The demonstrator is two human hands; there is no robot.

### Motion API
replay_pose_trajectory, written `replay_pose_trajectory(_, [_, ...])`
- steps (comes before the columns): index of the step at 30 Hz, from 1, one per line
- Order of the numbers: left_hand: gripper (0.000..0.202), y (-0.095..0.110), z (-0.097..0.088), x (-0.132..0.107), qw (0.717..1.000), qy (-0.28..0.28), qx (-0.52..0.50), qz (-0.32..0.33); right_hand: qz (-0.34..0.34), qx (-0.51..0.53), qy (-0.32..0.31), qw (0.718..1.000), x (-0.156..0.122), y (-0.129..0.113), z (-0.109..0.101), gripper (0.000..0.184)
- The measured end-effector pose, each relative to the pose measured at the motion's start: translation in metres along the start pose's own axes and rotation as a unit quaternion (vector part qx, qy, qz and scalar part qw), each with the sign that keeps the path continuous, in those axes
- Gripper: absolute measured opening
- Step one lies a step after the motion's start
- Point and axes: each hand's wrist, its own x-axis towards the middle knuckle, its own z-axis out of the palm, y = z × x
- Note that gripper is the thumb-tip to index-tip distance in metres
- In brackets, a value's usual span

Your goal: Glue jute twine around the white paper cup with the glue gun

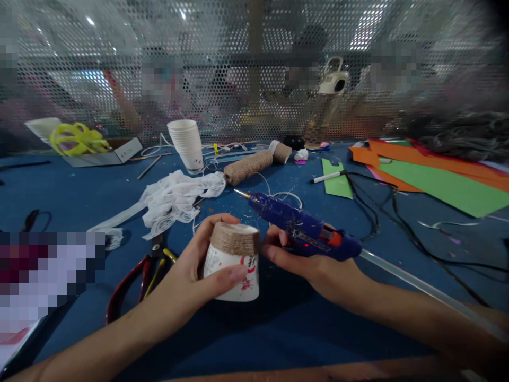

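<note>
A white paper cup (234, 284) with red and black print is held upside down, its upper part wrapped in brown twine (235, 240). My left hand (210, 260) is closed around the cup, thumb across the front. My right hand (314, 265) grips a blue hot glue gun (294, 223), whose metal nozzle points up and left, above and beyond the cup. A clear glue stick (417, 281) runs out of the gun's back end. The right fingertips come close to the cup's right side; whether they touch it, I cannot tell.
White lace (170, 199), a twine roll (248, 166) and stacked paper cups (186, 143) lie beyond my hands. Red-handled scissors (127, 289) are at left. Coloured paper (445, 180), a marker (328, 177) and black cables (397, 212) spread right. A perforated metal screen (238, 79) stands behind.
</note>
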Motion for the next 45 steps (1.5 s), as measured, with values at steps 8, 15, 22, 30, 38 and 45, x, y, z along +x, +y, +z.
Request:
replay_pose_trajectory(8, [0.061,-0.001,-0.002,0.001,1.0,-0.014,-0.002,-0.004,0.002,0.017,-0.002,1.0,0.0,0.001,-0.001,0.029])
replay_pose_trajectory(15, [0.064,-0.004,-0.002,0.0,0.998,-0.043,-0.036,-0.042,-0.007,-0.005,0.005,1.0,0.0,0.005,-0.001,0.028])
replay_pose_trajectory(22, [0.077,0.001,0.0,0.002,0.997,-0.031,0.034,-0.065,-0.025,-0.045,0.019,0.999,0.001,0.003,-0.001,0.028])
replay_pose_trajectory(30, [0.068,-0.003,-0.001,0.004,1.0,0.011,0.008,-0.026,-0.048,-0.044,0.009,0.998,0.001,0.004,-0.002,0.027])
replay_pose_trajectory(38, [0.069,0.001,0.005,0.003,0.997,0.023,0.061,-0.034,-0.061,-0.035,0.003,0.998,0.0,0.006,-0.002,0.026])
replay_pose_trajectory(45, [0.065,0.004,0.008,0.003,0.996,0.067,0.064,-0.018,-0.055,-0.044,-0.01,0.997,-0.001,0.011,-0.003,0.029])
